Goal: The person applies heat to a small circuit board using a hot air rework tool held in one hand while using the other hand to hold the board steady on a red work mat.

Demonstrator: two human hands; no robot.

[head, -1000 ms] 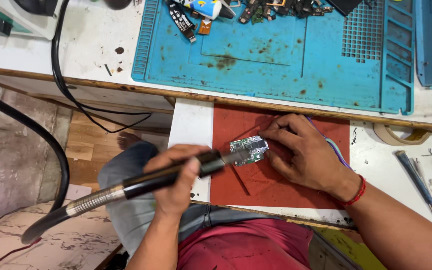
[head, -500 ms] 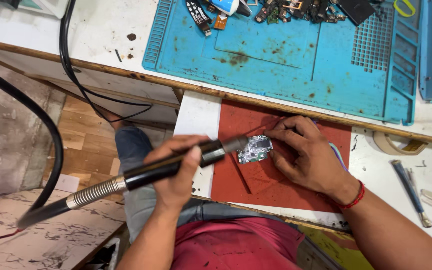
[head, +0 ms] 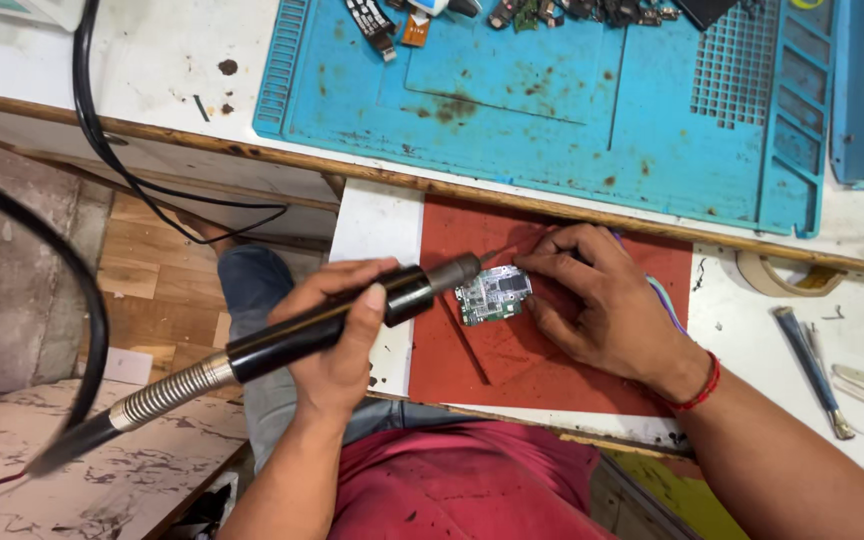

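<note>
Circuit board (head: pixel 493 294): small, green, flat on the red mat (head: pixel 592 370), near centre.
Blue mat (head: pixel 552 110): far side.
Handpiece (head: pixel 342 318): black, tip just left of board.
Left hand (head: pixel 337 345): closed around handpiece.
Right hand (head: pixel 607 305): fingers spread, pressing board's right edge.

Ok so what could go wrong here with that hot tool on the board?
1. The right hand pins the circuit board with fingertips close to the nozzle, so a burn seems possible.
2. The board lies loose on the red mat; it could slide if the fingers slip.
3. The left hand grips the tool, whose stiff hose hangs off the bench and might tug the tip off target.
</note>
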